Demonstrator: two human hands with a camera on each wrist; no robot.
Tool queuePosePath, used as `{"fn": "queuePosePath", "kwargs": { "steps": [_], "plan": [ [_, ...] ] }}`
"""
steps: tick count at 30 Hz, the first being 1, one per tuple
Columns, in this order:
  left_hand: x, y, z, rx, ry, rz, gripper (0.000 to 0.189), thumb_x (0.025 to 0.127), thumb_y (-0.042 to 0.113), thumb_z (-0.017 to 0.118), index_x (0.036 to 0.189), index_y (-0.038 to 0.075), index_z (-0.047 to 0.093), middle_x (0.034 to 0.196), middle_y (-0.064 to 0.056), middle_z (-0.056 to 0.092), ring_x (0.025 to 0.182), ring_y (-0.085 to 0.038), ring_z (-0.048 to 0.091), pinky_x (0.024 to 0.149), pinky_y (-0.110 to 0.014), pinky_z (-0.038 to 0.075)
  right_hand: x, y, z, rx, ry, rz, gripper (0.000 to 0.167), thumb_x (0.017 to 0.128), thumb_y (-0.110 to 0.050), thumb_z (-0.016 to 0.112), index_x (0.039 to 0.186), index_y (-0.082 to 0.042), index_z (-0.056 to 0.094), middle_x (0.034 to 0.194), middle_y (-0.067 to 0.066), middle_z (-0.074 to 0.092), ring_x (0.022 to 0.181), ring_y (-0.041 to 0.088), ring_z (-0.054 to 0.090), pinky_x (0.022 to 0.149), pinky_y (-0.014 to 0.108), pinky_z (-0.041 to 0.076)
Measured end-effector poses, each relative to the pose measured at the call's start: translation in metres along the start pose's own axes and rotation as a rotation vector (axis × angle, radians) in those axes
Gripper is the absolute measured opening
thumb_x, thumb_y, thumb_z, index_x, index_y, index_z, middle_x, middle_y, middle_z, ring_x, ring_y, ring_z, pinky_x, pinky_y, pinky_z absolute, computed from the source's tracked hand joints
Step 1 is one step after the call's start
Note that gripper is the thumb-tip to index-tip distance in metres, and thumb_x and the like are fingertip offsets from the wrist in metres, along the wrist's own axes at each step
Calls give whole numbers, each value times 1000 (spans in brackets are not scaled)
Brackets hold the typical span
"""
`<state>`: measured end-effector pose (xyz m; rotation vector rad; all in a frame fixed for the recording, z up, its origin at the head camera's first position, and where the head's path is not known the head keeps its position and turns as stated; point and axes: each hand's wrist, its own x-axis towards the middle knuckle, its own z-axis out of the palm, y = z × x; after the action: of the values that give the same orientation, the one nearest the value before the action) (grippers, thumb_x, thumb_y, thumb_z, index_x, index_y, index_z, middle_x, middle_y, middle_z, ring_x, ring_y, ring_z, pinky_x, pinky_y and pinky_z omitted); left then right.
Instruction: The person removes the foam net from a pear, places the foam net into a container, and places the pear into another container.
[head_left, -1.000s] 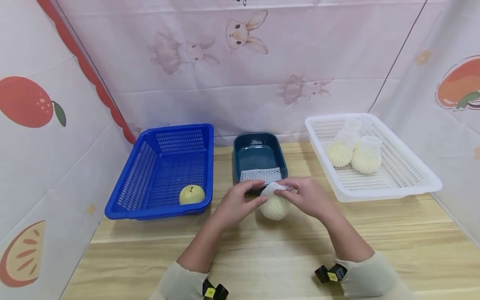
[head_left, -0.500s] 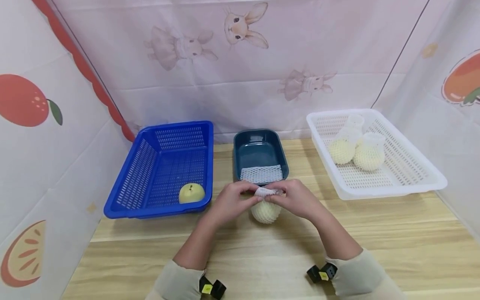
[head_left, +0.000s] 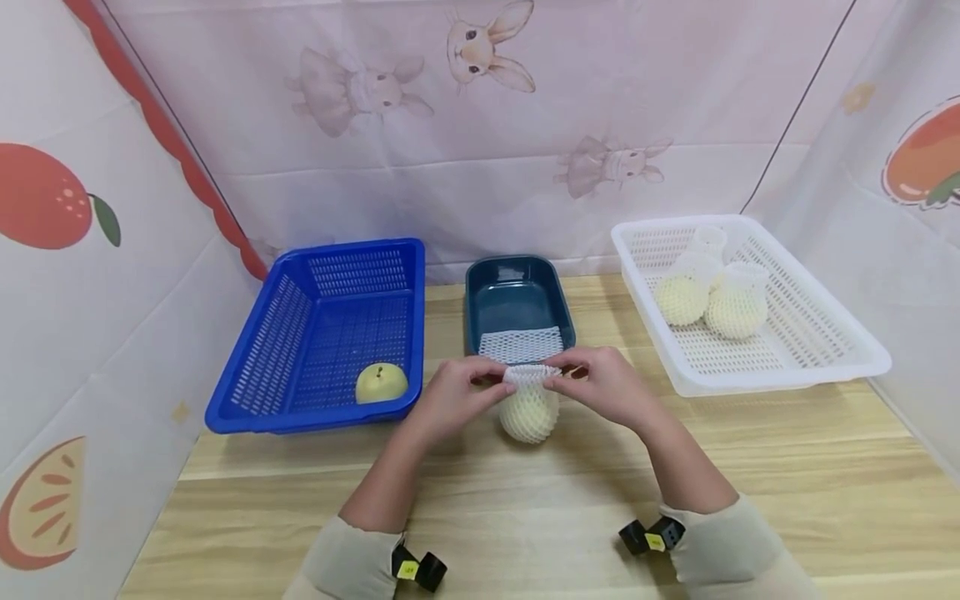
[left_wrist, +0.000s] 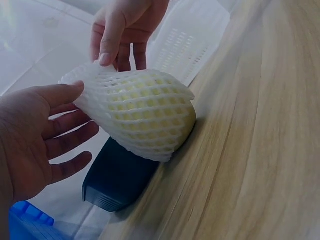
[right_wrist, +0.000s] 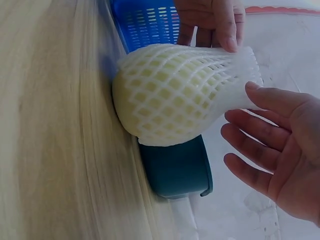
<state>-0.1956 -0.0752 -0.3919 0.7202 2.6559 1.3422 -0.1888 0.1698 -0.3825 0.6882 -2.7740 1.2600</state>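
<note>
A pale yellow-green pear [right_wrist: 165, 95] sits on the table inside a white foam net sleeve [left_wrist: 150, 107], which covers most of it and gathers to a narrow neck above. My left hand [head_left: 461, 396] pinches one side of the neck between thumb and finger. On the opposite side of that neck, my right hand [head_left: 603, 387] pinches the rim the same way. The other fingers of both hands are spread away from the fruit in the wrist views. Part of the pear's lower side shows bare below the net.
Behind the hands stands a dark teal tray [head_left: 517, 308] with a flat foam net [head_left: 521, 345] in it. At left, a blue basket [head_left: 322, 333] holds one bare pear [head_left: 381, 383]. A white basket [head_left: 787, 367] at right holds two netted pears [head_left: 735, 312].
The netted pear has shifted a little left and stands more upright. Both hands have moved slightly apart, and the sleeve's neck, bunched before, is now spread wider between them.
</note>
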Motion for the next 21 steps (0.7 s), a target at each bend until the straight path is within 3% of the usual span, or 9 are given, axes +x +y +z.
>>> {"fn": "queuePosePath", "kwargs": {
  "steps": [5,14,21],
  "plan": [
    [0,2,1,5,13,7,22,92,32,70,108,18,75,103,9,70,94,-6,63,86,-27,56,0,-2,-2,6,5,-21,18,90,-23,73,104,-12,76,92,-3,72,82,11,65,76,30,57],
    [1,4,3,-16,63,71,21,92,31,70,106,17,75,104,7,71,94,-6,65,83,-24,56,-1,-10,-1,27,49,-57,17,90,-20,73,104,-11,75,92,-1,73,81,12,66,74,30,58],
    [0,7,6,-22,85,65,21,91,29,71,107,17,76,103,6,71,93,-6,65,80,-21,56,-2,-13,3,21,60,-82,18,90,-21,73,105,-10,75,94,0,73,81,10,65,74,34,58]
  ]
}}
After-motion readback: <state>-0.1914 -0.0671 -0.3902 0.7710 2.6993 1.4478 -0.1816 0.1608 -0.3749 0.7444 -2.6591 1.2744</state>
